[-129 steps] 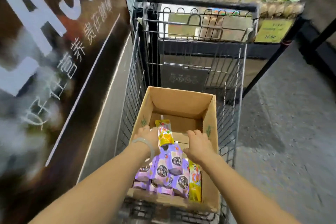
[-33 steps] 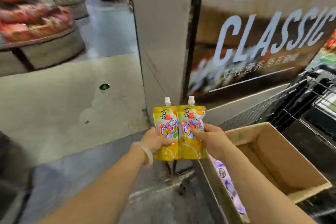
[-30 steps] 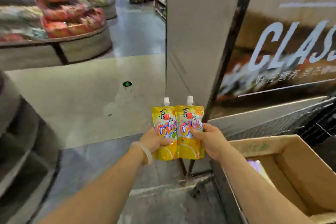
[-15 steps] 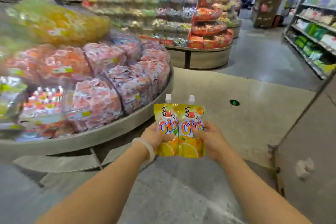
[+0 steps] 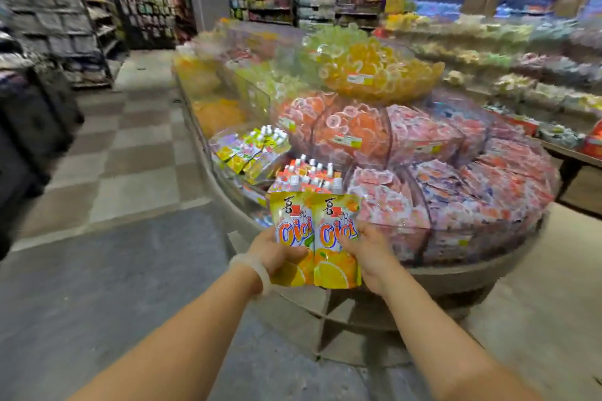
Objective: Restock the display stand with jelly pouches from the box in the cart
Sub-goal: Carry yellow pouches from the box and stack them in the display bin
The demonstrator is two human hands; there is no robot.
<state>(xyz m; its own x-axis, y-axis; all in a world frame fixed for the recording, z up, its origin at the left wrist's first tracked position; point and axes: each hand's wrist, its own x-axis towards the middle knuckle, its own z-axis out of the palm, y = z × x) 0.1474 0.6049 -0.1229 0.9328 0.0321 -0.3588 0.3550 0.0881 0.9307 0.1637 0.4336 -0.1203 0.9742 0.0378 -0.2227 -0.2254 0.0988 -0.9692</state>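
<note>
Two yellow jelly pouches stand upright side by side in front of me. My left hand (image 5: 272,251) grips the left pouch (image 5: 291,234) and my right hand (image 5: 369,249) grips the right pouch (image 5: 337,238). Just beyond them is the round tiered display stand (image 5: 462,277). Its near compartments hold spouted pouches: a yellow and purple lot (image 5: 250,150) and an orange lot (image 5: 309,174) directly behind the pouches I hold. The cart and its box are out of view.
Clear bins of orange, pink and yellow jelly cups (image 5: 374,72) fill the stand's tiers. An aisle with a checkered floor (image 5: 130,153) runs along the stand's left side. Dark shelving (image 5: 65,36) stands at far left, more displays (image 5: 521,81) at right.
My view has swung left from the cart to face the display stand. Both hands hold the two yellow pouches as before, now closer to the stand's pouch compartments.
</note>
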